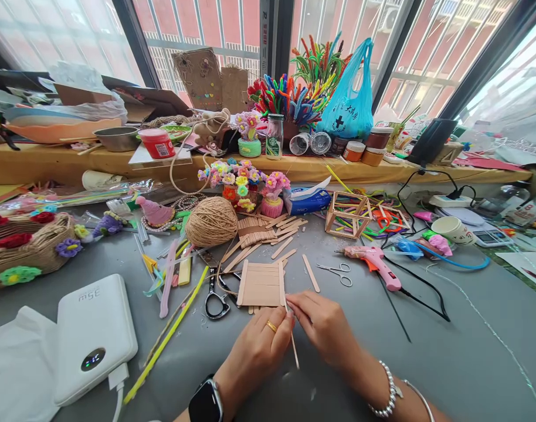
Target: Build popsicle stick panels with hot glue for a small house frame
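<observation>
My left hand (261,340), with a ring on it, is closed around a narrow craft stick (295,350) whose lower end sticks out below the fingers. My right hand (323,322) pinches at the stick's upper end, close beside the left fingertips. Just beyond both hands lies a flat panel (262,284) of craft sticks laid side by side, with a stick across each side edge. The left knuckles are at its near edge; whether they touch it I cannot tell. One loose craft stick (311,273) lies to the right of the panel.
Black-handled scissors (216,302) and a ball of twine (212,221) are left of the panel. Small scissors (338,272), a pink glue gun (376,264) with its cord, and a stick frame (348,215) are to the right. A white power bank (96,337) sits at left.
</observation>
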A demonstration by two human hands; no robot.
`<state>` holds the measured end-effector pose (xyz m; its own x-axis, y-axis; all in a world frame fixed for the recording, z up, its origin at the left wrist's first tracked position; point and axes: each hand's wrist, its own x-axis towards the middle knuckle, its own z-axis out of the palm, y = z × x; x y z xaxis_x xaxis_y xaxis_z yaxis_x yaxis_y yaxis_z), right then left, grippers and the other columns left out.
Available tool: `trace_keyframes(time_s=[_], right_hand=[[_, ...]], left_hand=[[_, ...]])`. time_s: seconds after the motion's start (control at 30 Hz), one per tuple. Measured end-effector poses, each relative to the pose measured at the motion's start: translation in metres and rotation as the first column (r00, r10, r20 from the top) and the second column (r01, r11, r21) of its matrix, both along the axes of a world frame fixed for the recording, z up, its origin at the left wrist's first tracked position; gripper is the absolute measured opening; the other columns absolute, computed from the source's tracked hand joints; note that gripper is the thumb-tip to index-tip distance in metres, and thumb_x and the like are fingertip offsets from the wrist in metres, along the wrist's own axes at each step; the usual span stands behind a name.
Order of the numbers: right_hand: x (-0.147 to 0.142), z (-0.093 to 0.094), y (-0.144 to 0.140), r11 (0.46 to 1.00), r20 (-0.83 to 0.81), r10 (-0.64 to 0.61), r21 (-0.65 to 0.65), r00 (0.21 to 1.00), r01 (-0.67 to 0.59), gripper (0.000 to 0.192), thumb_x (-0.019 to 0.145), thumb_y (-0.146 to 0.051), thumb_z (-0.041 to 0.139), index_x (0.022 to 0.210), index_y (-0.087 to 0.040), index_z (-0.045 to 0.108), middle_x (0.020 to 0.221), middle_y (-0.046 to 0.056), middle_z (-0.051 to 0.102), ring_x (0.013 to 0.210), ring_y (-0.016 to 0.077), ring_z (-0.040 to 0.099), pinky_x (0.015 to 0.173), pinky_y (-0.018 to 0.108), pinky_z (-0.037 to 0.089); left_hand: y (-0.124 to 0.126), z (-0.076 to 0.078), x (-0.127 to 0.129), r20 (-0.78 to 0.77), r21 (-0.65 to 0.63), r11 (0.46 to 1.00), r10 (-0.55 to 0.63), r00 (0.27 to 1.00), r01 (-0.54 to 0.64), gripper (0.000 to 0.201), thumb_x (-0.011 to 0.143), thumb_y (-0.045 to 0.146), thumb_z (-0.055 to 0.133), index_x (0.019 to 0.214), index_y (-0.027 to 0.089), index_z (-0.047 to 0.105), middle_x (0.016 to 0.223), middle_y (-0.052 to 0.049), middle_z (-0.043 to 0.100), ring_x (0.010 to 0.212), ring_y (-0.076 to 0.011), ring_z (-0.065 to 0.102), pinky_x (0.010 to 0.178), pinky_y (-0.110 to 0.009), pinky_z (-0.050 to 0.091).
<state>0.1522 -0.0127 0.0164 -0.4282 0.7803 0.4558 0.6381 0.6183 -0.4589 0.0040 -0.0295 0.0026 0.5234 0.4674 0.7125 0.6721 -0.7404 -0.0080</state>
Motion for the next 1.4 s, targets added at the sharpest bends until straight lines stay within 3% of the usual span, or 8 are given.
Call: trace_keyframes(time_s=[0.3,0.7,0.97,1.17,1.4], right_hand=[[0.001,0.004,0.001,0.999,0.047,-0.023,0.042,0.999,0.021,0.025,0.086,-0.016,0.034,0.082,-0.017,0.058,0.068,0.005,0.060,0.060,0.0156,0.056,0.056,0.025,0.041],[0.001,-0.003,0.007,0.992,-0.027,-0.106,-0.072,0.994,0.104,0.019,0.082,-0.017,0.041,0.076,-0.017,0.059,0.067,0.003,0.059,0.059,0.0136,0.054,0.056,0.023,0.041],[0.001,-0.006,0.013,0.974,-0.145,-0.137,-0.202,0.980,0.107,0.015,0.078,-0.014,0.048,0.076,-0.018,0.062,0.069,0.003,0.062,0.061,0.0135,0.056,0.058,0.023,0.043],[0.000,-0.004,0.016,0.958,-0.200,-0.131,-0.276,0.971,0.072,0.016,0.079,-0.016,0.048,0.075,-0.019,0.063,0.068,0.001,0.063,0.060,0.0125,0.056,0.057,0.022,0.044],[-0.007,-0.009,0.015,0.969,-0.138,-0.122,-0.233,0.983,0.087,0.017,0.080,-0.017,0.048,0.084,-0.018,0.065,0.076,0.004,0.066,0.068,0.0150,0.060,0.063,0.025,0.046]], left_hand=[[0.001,0.000,0.000,-0.084,0.010,1.000,0.010,0.996,-0.009,0.020,0.085,0.008,0.033,0.090,0.012,0.052,0.079,-0.010,0.063,0.068,-0.0161,0.059,0.061,-0.028,0.052],[0.007,0.009,-0.005,-0.190,0.007,1.000,-0.001,0.982,0.002,0.029,0.086,0.006,0.025,0.090,0.008,0.054,0.083,-0.013,0.066,0.075,-0.0173,0.064,0.065,-0.028,0.054],[0.013,-0.002,-0.010,-0.084,-0.094,0.995,-0.018,0.996,0.010,0.028,0.086,0.007,0.026,0.101,0.007,0.049,0.090,-0.014,0.066,0.083,-0.0182,0.064,0.068,-0.027,0.054],[0.014,-0.002,-0.007,0.067,-0.214,0.977,0.020,0.998,-0.005,0.018,0.084,0.007,0.035,0.093,0.013,0.050,0.084,-0.009,0.066,0.078,-0.0156,0.064,0.067,-0.025,0.053],[0.009,-0.005,0.002,-0.039,-0.129,0.984,0.115,0.993,-0.120,0.017,0.079,0.005,0.039,0.087,0.011,0.052,0.078,-0.010,0.064,0.070,-0.0183,0.063,0.062,-0.028,0.053]])
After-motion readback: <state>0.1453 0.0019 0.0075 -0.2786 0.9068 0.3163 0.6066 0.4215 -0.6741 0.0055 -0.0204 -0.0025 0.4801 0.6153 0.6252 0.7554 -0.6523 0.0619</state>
